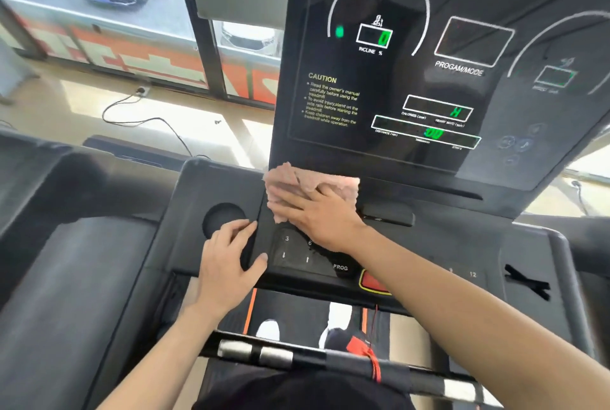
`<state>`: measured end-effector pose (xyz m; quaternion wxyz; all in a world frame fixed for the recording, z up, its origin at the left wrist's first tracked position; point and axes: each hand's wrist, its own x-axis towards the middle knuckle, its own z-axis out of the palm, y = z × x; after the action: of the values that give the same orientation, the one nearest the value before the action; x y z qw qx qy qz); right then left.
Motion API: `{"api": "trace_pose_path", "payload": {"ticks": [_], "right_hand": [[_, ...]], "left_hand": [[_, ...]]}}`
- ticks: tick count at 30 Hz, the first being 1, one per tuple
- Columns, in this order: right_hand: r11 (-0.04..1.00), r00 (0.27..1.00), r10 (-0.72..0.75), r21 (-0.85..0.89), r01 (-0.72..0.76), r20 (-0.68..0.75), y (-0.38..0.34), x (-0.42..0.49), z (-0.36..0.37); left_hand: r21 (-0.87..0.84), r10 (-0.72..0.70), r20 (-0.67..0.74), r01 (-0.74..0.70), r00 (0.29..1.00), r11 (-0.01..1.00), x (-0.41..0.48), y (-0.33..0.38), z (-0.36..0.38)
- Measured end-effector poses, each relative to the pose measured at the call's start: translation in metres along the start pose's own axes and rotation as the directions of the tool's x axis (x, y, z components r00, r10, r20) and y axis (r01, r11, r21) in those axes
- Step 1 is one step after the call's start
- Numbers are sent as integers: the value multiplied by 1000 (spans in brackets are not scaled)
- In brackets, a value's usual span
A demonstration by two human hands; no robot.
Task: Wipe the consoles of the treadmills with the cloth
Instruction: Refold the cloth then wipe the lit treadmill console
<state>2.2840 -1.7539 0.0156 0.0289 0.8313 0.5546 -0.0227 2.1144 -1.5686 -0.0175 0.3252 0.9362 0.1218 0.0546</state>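
Note:
A black treadmill console (389, 106) fills the centre, with green lit displays and yellow caution text. Below the screen a pink cloth (290, 178) lies on the lower control panel (297, 258). My right hand (317, 215) presses flat on the cloth with straight fingers, covering its lower right part. My left hand (231, 254) rests on the panel's left edge, beside a round cup holder (221, 218), with relaxed fingers and thumb toward the buttons.
A red stop button (373, 282) sits under my right forearm. A handlebar with silver sensors (257, 353) crosses below. Another treadmill's dark deck (66, 277) lies to the left. Windows and a floor cable (142, 116) are beyond.

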Motion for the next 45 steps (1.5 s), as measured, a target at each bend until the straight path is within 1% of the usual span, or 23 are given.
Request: {"api": "trace_pose_path", "payload": {"ticks": [3, 6, 8, 12, 15, 21, 24, 28, 32, 34, 36, 39, 40, 41, 43, 44, 45], "right_hand": [[989, 989, -79, 132, 62, 129, 16, -19, -3], [984, 978, -95, 166, 64, 186, 38, -54, -14], [988, 974, -59, 152, 25, 219, 52, -80, -17], [996, 968, 36, 72, -56, 248, 68, -122, -18], [986, 956, 136, 59, -156, 260, 76, -151, -17], [956, 935, 281, 22, -293, 218, 88, -203, -9], [930, 919, 358, 23, -367, 166, 87, -224, -5], [839, 849, 511, 140, -526, 132, 78, -255, 2], [716, 767, 632, 295, -632, 111, 71, -284, 17], [634, 704, 703, 360, -685, 103, 66, -295, 23], [553, 630, 770, 387, -738, 100, 58, -301, 22], [467, 545, 834, 421, -778, 84, 49, -308, 15], [456, 532, 844, 437, -776, 65, 46, -312, 11], [465, 521, 853, 430, -774, 15, 42, -315, 8], [498, 497, 863, 324, -804, -93, 33, -322, 8], [510, 499, 859, 259, -820, -113, 28, -323, 8], [513, 508, 857, 217, -830, -83, 25, -323, 12]], "left_hand": [[14, 13, 12, -14, 1000, 1000, 0, -1, 0], [22, 12, -4, -12, 1000, 1000, 0, 2, 3], [35, 8, -22, -7, 1000, 999, -1, 4, 5], [100, 13, -36, -9, 999, 995, -7, 7, 13], [166, 46, -36, -39, 998, 985, -10, 8, 18], [264, 77, -49, -61, 996, 963, -12, 6, 24], [293, 83, -67, -60, 994, 954, -13, 7, 29], [312, 98, -80, -69, 992, 948, -13, 5, 32], [335, 108, -97, -69, 989, 940, -12, 3, 35], [337, 102, -101, -63, 990, 940, -12, 3, 36], [330, 102, -99, -64, 990, 942, -13, 3, 36], [328, 118, -104, -79, 988, 942, -13, 3, 36], [330, 123, -106, -82, 987, 940, -13, 2, 36], [333, 125, -108, -83, 986, 939, -13, 2, 37], [335, 127, -110, -84, 986, 938, -12, 1, 37], [336, 127, -111, -84, 986, 938, -12, 1, 37], [337, 127, -112, -83, 986, 938, -12, 1, 37]]}}
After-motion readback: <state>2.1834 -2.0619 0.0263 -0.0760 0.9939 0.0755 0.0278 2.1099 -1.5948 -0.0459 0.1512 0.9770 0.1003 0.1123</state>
